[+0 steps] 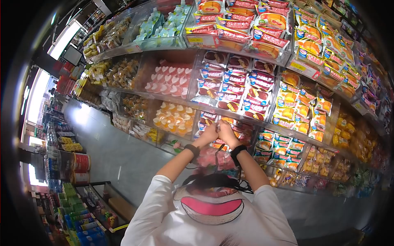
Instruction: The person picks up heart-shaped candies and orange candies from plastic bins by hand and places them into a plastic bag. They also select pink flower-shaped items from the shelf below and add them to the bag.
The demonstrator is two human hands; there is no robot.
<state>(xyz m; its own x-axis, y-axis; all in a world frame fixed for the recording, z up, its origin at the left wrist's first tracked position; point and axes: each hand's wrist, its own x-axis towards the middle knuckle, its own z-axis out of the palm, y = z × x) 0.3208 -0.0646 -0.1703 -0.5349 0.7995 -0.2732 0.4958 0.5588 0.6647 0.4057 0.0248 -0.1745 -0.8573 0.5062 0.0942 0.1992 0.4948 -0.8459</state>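
Observation:
My left hand (209, 134) and my right hand (225, 130) are close together in front of the shelf, both with curled fingers. Whatever they hold, if anything, is too small or hidden to make out. Just behind them is a lower bin with wrapped snack cakes (207, 119), partly covered by my hands. Left of this bin lie orange-and-white heart-shaped sweets (174, 118). Above sit chocolate snack cakes in white and purple wrappers (232, 84). Each wrist wears a dark band, and a thin dark cord hangs below my hands.
Pink heart-shaped sweets (169, 78) fill a bin at upper left. Yellow-wrapped cakes (287, 107) and green-wrapped cakes (279, 148) stand to the right. The projecting clear shelf edge (242, 114) runs above my hands. Grey floor (123, 164) and a dark rack (107, 201) lie left.

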